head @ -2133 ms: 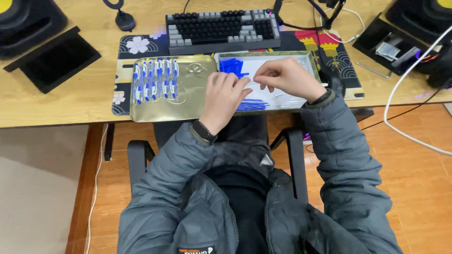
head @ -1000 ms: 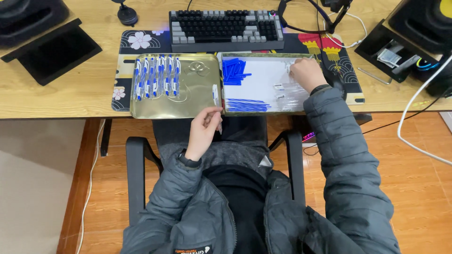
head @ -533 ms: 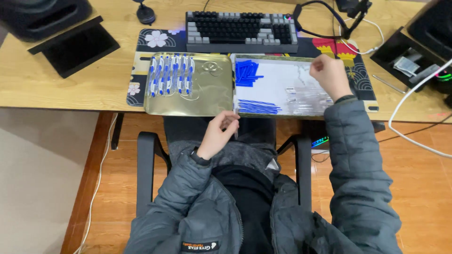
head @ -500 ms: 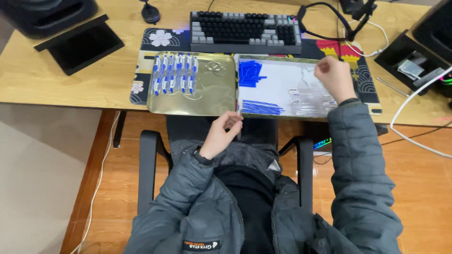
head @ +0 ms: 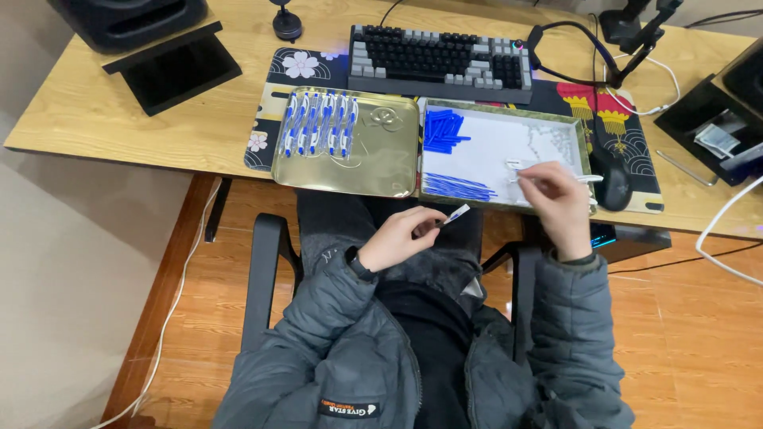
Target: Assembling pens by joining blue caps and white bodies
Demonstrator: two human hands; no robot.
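Head view: small clear part pinched in right hand [head: 556, 199] fingers over white tray [head: 493, 155], frame centre-right, hard to make out; pen barrel [head: 455, 215] clamped in left hand [head: 397, 238] fingertips at lap; since earlier frame, right hand drawn nearer tray's front edge

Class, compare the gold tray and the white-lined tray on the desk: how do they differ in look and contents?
The gold tray is shiny metal; the white-lined tray has a pale floor. The gold tray holds a neat row of assembled pens; the white-lined tray holds loose blue parts in piles. Both are rectangular and sit side by side.
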